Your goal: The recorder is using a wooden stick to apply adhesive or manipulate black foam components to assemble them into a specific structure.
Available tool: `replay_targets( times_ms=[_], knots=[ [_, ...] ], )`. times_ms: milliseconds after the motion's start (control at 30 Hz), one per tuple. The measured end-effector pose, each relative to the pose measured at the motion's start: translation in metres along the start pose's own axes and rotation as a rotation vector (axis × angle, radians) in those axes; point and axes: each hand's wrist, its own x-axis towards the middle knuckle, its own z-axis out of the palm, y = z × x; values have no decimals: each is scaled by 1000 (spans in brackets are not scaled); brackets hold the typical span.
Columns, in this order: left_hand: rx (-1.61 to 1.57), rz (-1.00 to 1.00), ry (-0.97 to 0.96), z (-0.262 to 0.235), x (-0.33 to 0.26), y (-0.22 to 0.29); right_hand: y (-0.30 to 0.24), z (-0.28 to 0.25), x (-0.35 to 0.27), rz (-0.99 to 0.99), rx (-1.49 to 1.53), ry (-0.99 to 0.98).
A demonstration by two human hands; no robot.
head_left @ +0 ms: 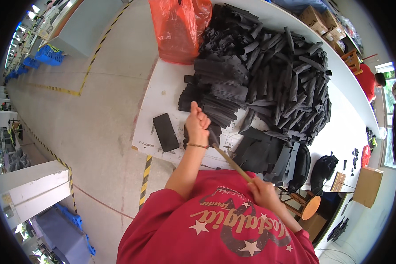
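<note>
My left hand [197,121] is closed over the front of the white table, its thumb pointing away from me. What its curled fingers hold, if anything, is hidden. My right hand [265,193] grips the near end of a thin, flat, light-brown stick [232,162] close to my body. The stick slants up and left toward my left wrist, and a dark piece [213,137] shows at its far end. Just beyond my left hand lies a stack of flat black strips [218,108]. A black phone [165,132] rests on the table to the left.
A large heap of rolled black pieces [290,79] covers the table's middle and right. Flat black sheets [258,151] lie nearer me. An orange-red plastic bag [176,33] stands at the far left corner. A wooden stool [311,207] and a cardboard box [367,187] are at right.
</note>
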Motion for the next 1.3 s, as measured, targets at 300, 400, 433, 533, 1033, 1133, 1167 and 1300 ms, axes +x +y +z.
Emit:
replay_targets(
  times_ms=[300,400,433,533,1033,1133,1167,1300],
  knots=[
    [68,-305,-50,25,-36,-65,17,50,115,-331,196,499],
    [337,-206,-288,36,-56,-42,15,37,119,-178,484,512],
    [538,-56,-342,62,-80,-38,20,29,119,-133,499,499],
    [965,-160,-898,39,-76,-31,35,23,124,-189,440,502],
    [1144,-179,-832,-58,-87,-58,68,-199,184,20,381,1242],
    [1482,765,-583,-50,-58,-32,88,-211,208,42,142,1217],
    [1586,653,-503,-44,-55,-24,94,-198,209,58,120,1125],
    [1747,1028,-568,-49,-8,-27,130,-83,182,-181,-71,670]
  ],
)
